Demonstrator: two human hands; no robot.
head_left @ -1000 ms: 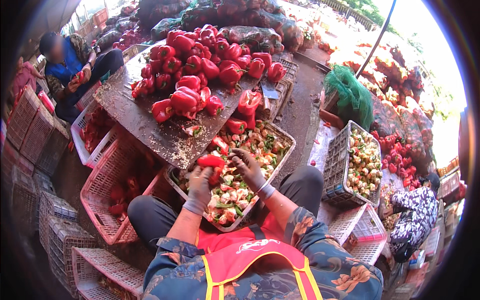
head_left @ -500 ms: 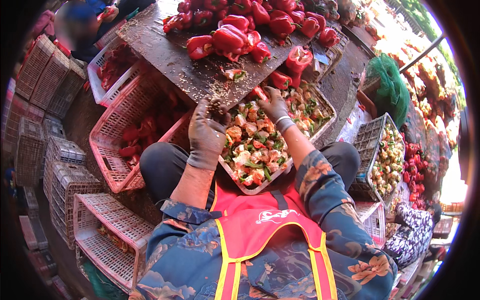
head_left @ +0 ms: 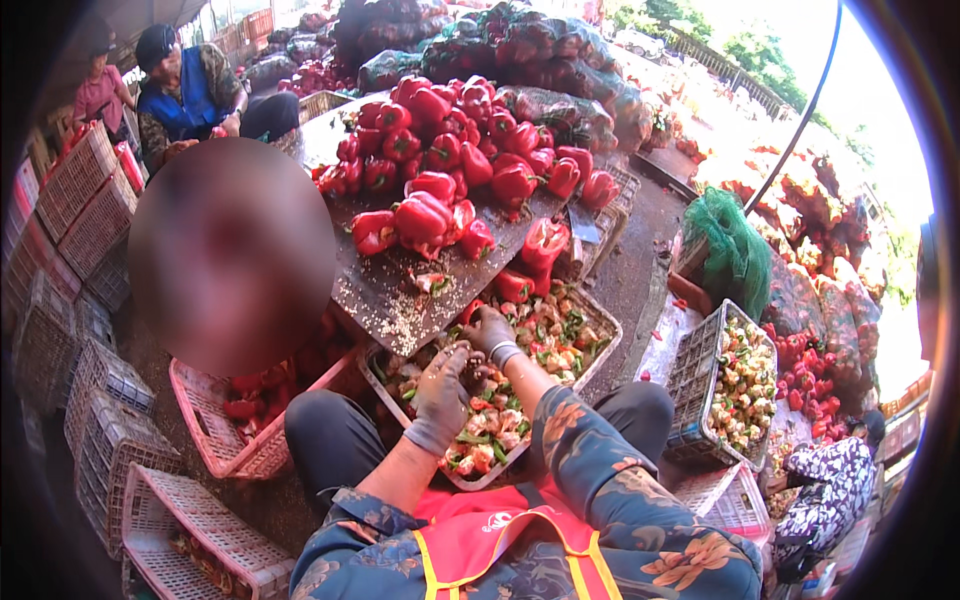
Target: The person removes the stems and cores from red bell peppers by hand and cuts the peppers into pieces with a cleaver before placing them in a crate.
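At the centre of the frame, the left hand [head_left: 441, 395], gloved and grimy, is seen lying over the scraps with its fingers loosely curled; whether anything is pinched beneath it cannot be told. Just above and to the right, the right hand [head_left: 490, 330] is closed in a loose fist, also gloved; whether it holds anything cannot be told. Both hands are placed in the shallow crate of pepper trimmings [head_left: 590, 372], which rests across the person's lap and is filled with cores, seeds and green stems. A cut red pepper piece [head_left: 512, 286] lies just above the right hand, at the lower edge of the seed-strewn wooden board [head_left: 375, 290]. Whole red peppers [head_left: 440, 150] are heaped on the board's upper part.

A spill is judged possible: the crate is balanced on the knees, and a hard push from either hand could tip it toward the pink basket [head_left: 215, 440] at lower left. The piled peppers could also roll down the sloped board if it is jolted.
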